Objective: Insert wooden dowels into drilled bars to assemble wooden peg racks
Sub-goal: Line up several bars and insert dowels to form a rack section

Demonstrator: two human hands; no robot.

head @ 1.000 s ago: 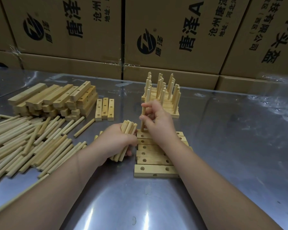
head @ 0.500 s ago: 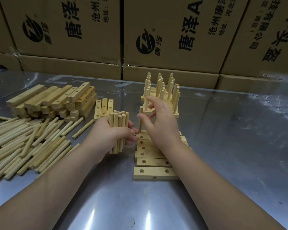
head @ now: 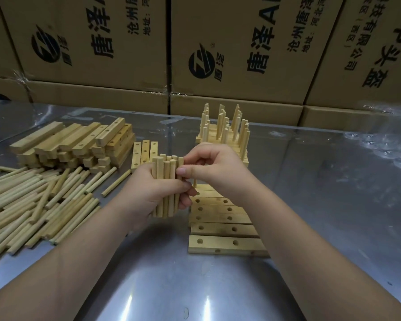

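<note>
Two hands meet at frame centre. Left hand (head: 153, 195) is wrapped round a bundle of dowels (head: 166, 188), held upright, fingers curled tight across the front. Right hand (head: 218, 167) comes in from the right at the bundle's top. Its thumb and forefinger pinch the rightmost dowel (head: 180, 162) and the other fingers are curled in.

Just below and right of the hands, a row of drilled bars (head: 220, 228) lies flat, side by side, holes up, on the metal table (head: 333, 205). One standing dowel (head: 195, 185) shows at the row's far end, top hidden behind the right hand; can't tell which hole it's in.

Behind the right hand is a stack of finished racks (head: 222, 135), pegs pointing up. Upper left of the table holds a stack of spare bars (head: 79, 144), with three more bars (head: 145, 154) flat just beside it. Loose dowels (head: 33, 205) are heaped at left. Printed cardboard boxes (head: 241, 42) fill the top of the frame.
</note>
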